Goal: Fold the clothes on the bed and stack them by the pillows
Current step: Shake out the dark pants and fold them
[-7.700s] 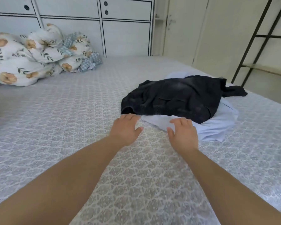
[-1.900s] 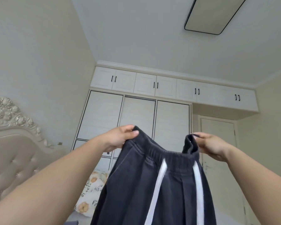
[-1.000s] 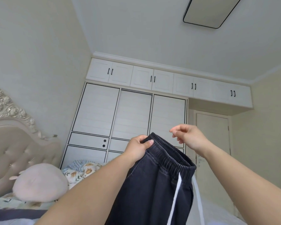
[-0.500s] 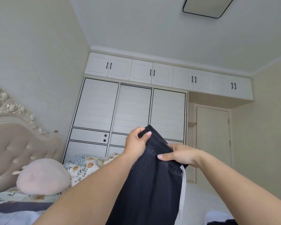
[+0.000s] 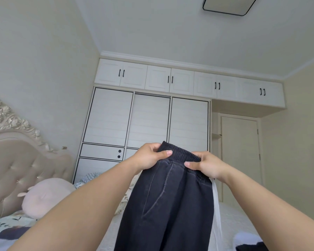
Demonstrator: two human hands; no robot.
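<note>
Dark trousers (image 5: 172, 205) hang doubled lengthwise, your left hand (image 5: 149, 158) and right hand (image 5: 205, 164) pinching the waistband; probably lower them onto the bed (image 5: 230, 218) beneath.

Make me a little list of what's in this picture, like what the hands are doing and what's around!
held item: dark pants, hanging down, white side stripe
left hand: grips the elastic waistband
right hand: grips the waistband beside it
pillow: round pink pillow by the headboard
background: white wardrobe, closed door
fold status: pants not yet laid down
</note>
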